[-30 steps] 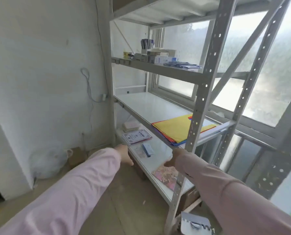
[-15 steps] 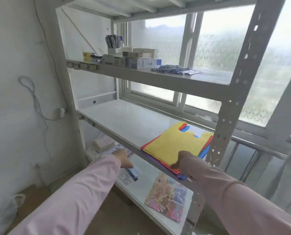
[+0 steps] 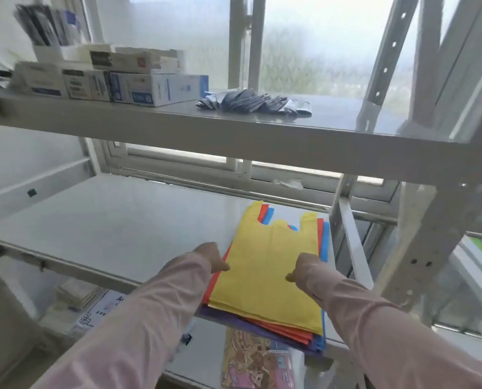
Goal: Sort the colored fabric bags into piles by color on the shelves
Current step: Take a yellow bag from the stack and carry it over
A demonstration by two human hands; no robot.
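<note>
Stack of fabric bags [image 3: 265, 279], yellow bag uppermost, right end of middle shelf [image 3: 108, 220].
Red, blue and purple edges show beneath. Left hand [image 3: 212, 257] at stack's left edge, right hand [image 3: 304, 266] over the yellow bag; whether either pinches it cannot be told.

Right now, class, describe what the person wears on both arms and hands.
Both arms are covered by long, plain pale pink sleeves, the left sleeve and right sleeve reaching the wrists. The left hand and right hand are bare: no gloves show.

Fabric bags [image 3: 268, 276] lie stacked flat, yellow atop red, blue, purple, on the middle shelf [image 3: 122, 220].
</note>
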